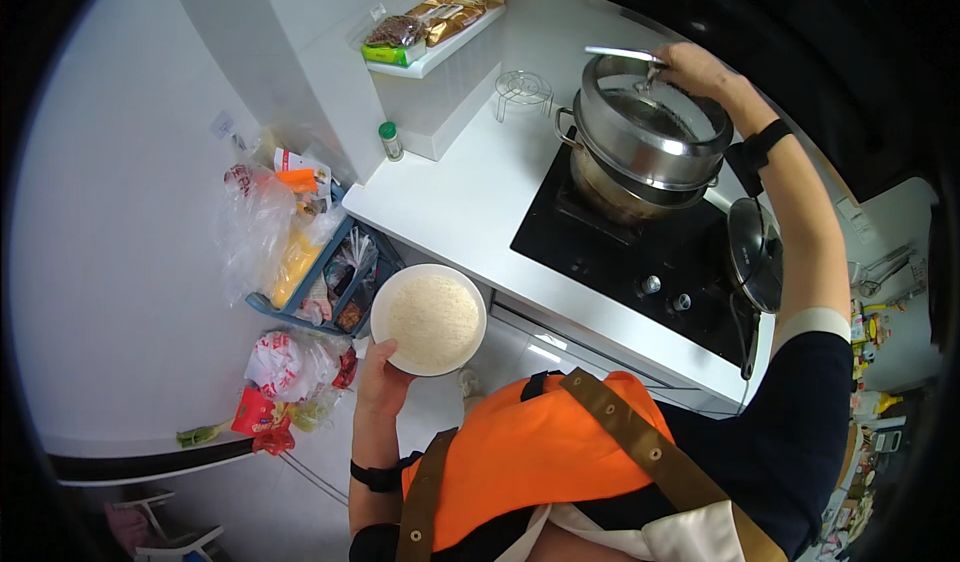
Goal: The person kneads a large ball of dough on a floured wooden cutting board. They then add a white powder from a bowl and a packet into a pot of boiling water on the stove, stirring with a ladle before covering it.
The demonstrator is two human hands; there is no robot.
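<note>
My left hand (384,373) holds a white bowl (481,335) by its near edge, thumb over the rim. The bowl is filled with a pale, grainy or powdery food (433,320). At the far side of the stove, my right hand (694,71) grips the knob of a steel-rimmed glass lid (634,153). A pale, flat bar (619,53) sticks out leftward from beside the fingers; I cannot tell what it is. Under the lid a large steel pot (611,191) stands on a burner. Whether the lid rests fully on the pot is unclear.
The black gas hob (592,262) is set in a white counter (450,202). A second glass lid (750,254) lies at its right. A wire steaming rack (525,87) and a green-capped shaker (390,142) stand behind. Left are a blue storage rack (304,277) and plastic bags (292,363).
</note>
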